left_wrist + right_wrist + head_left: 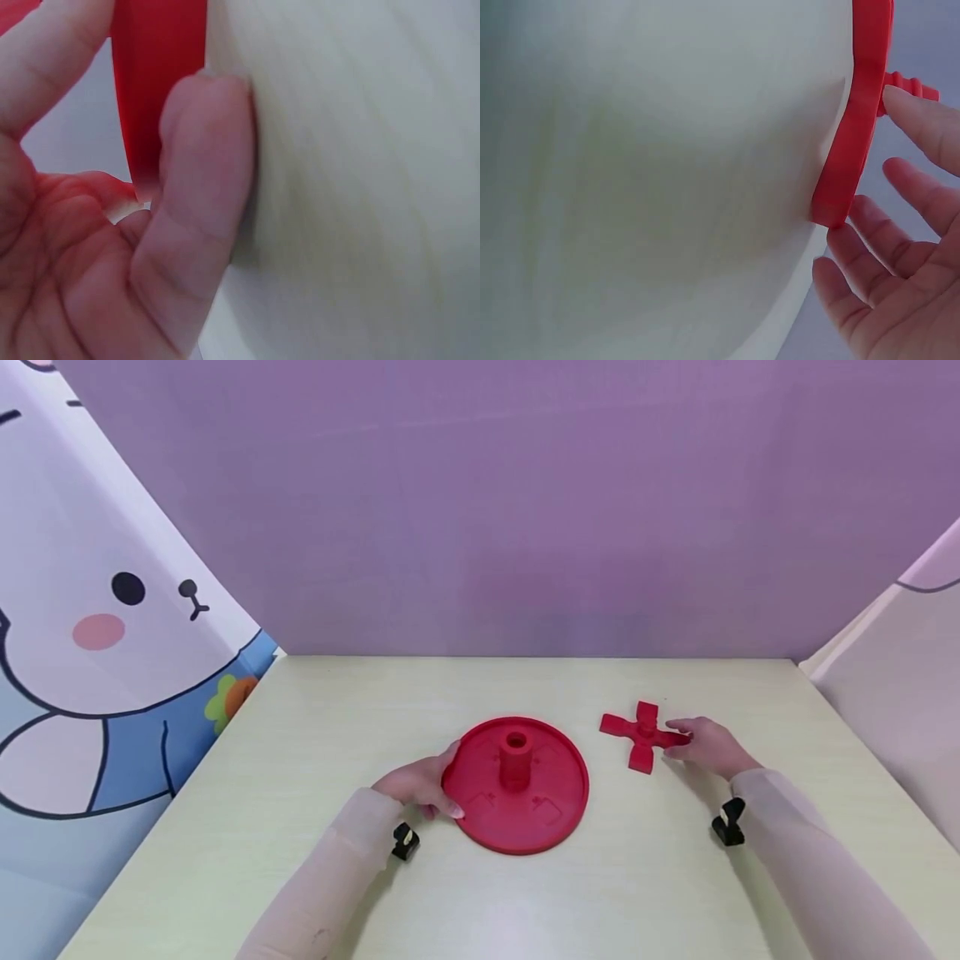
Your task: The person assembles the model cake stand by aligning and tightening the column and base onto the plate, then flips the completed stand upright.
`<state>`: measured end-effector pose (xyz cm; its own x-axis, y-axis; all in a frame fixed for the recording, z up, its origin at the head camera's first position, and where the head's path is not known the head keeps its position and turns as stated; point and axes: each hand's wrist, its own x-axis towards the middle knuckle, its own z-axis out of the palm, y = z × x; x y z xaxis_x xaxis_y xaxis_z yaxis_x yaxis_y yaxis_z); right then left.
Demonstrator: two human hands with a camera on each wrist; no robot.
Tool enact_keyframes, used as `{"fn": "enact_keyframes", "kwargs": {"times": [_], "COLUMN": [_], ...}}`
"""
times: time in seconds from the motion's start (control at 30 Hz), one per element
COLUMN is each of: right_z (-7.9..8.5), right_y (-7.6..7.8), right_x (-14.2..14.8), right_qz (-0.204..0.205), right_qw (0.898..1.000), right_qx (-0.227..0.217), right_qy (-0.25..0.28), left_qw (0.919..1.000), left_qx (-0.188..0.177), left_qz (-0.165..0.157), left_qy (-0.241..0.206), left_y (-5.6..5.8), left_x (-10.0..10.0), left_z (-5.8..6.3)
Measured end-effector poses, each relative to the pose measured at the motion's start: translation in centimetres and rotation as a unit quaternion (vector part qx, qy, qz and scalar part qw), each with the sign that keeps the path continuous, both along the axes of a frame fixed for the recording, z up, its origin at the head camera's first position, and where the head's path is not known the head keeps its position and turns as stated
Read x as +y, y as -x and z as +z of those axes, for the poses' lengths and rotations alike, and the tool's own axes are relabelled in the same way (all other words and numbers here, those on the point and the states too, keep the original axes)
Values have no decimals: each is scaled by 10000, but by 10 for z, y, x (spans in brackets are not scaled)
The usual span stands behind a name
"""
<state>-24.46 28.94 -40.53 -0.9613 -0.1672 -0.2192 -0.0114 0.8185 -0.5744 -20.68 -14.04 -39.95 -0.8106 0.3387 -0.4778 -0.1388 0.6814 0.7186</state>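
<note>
A red round disc (551,760) with a raised rim lies on the table, a hollow upright post (515,764) rising from its middle. At its left side my left hand (420,783) holds the rim, thumb at the front and fingers farther back. In the left wrist view the disc's red edge (154,90) lies between the fingers. To the right is a flat red cross-shaped piece (643,737) with a short ribbed stub on it. My right hand (711,746) reaches round its right arm. In the right wrist view loosely spread fingers touch the arm's end (832,206).
Both red pieces lie on a pale wood-grain table (337,710). A purple panel (525,510) stands along its back edge. Cartoon-printed fabric (135,693) hangs at the left, and a pale sheet (900,693) borders the right side.
</note>
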Motion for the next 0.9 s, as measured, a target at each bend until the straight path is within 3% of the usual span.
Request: {"fn": "enact_keyframes", "kwargs": {"times": [0.57,0.9], "right_z": [-6,-4], "right_y": [3,0], "right_x": [0,-1], "right_qz": [290,353], "right_qw": [9982,9984], "right_qx": [-85,-238], "right_qy": [-513,-374], "left_qw": [10000,10000], "left_qx": [-23,19], "left_qz": [33,15], "left_qy": [68,62], "left_y": [-1,-2], "left_x": [0,-1], "left_z": [-1,0]}}
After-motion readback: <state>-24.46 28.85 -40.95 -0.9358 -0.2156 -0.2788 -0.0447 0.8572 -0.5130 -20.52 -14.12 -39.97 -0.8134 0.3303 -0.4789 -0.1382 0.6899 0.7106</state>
